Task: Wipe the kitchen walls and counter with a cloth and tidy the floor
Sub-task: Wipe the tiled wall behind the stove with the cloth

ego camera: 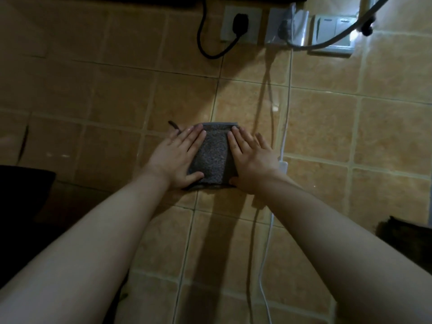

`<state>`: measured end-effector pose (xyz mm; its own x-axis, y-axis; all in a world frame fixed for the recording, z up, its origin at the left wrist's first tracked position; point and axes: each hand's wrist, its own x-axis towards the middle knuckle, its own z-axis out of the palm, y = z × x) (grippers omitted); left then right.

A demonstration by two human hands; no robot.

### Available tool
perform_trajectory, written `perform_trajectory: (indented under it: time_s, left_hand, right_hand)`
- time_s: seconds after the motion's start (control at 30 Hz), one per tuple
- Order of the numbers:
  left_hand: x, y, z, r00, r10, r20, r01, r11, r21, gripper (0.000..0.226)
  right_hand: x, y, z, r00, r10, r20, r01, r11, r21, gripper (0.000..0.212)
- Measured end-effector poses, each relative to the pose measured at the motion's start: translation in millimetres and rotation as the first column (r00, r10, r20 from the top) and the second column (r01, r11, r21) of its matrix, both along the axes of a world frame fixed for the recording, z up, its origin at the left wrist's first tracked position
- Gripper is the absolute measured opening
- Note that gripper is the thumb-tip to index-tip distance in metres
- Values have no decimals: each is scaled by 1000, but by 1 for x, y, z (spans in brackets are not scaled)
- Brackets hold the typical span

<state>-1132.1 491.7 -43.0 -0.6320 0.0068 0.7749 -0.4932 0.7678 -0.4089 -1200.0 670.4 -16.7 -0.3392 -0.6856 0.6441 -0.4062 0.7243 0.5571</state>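
A folded grey cloth (211, 155) lies flat against the tan tiled wall (117, 90), pressed there by both hands. The left hand (177, 157) and right hand (252, 160) cover its side edges, each grip apart with fingers straight. A white cable (284, 136) hangs just right of the right hand.

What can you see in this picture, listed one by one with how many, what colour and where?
cloth: one, grey, folded flat against the tiled wall at centre
wall: one, tan tiles, fills the view
socket: one, grey, top centre, black plug in it
black cable: one, hangs from that plug
switch: one, pale, top right
white cable: one, runs down the wall right of the cloth
left hand: flat on the cloth's left side
right hand: flat on the cloth's right side
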Motion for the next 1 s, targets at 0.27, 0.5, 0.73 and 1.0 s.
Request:
perform_trajectory:
  time_s: [0.27,0.5,0.73,1.0]
  left_hand:
    - [3,1,-36,999,42,9,-43,997,61,95]
    - [3,9,-50,998,56,43,-58,997,49,96]
    - [-9,42,-46,998,4,59,-5,1000,27,96]
    - [-37,99,-40,997,-20,72,21,1000,-5,98]
  right_hand:
    - [-1,-7,-35,999,38,36,-36,998,-41,102]
    - [-6,3,-52,997,55,63,-50,995,-86,104]
    - [-16,39,-55,998,12,57,-6,995,-103,103]
    - [-29,100,-50,993,-74,96,84,992,-97,103]
